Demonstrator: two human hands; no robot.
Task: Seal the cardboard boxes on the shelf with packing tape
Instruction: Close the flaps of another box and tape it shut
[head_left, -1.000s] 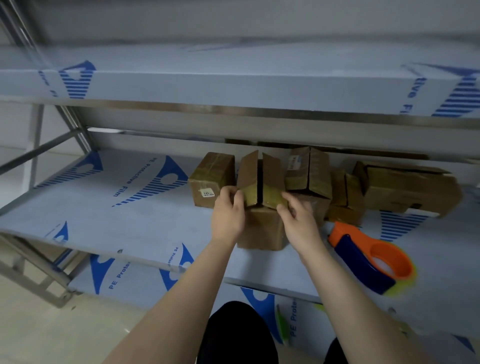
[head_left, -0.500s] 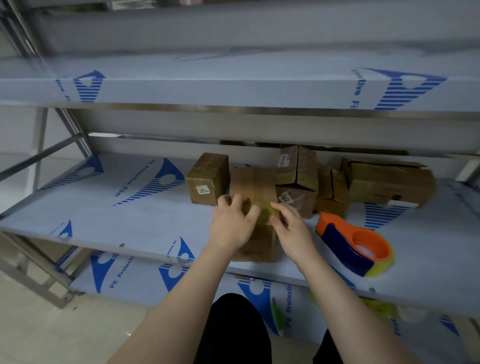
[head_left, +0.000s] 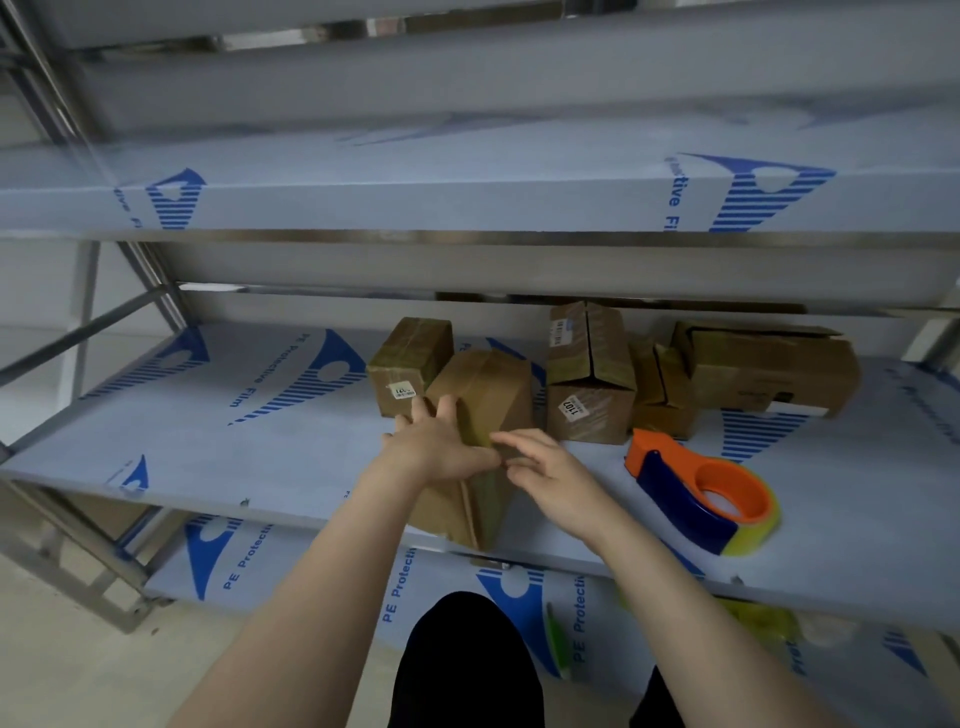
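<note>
So, the flaps of the middle box (head_left: 498, 395) are pressed shut at centre frame, near the front edge of the shelf (head_left: 260, 447). The left hand (head_left: 441, 452) is laid flat on top with fingers spread, nothing gripped. The right hand (head_left: 556, 478) is loose and uncurled at the box's front edge, nothing held either; whether it actually touches can't be told. The tape dispenser (head_left: 701, 493) is parked at the right of the frame, untouched.

For this step to be done well, the flaps should be pushed flush so no gap is left at the seam before any tape is laid. The box should also be squared up, since it sits skewed and close to the shelf lip. Tape is probably best started on the front face and run along the seam. More boxes (head_left: 592, 379) are lined up behind, right of centre.
</note>
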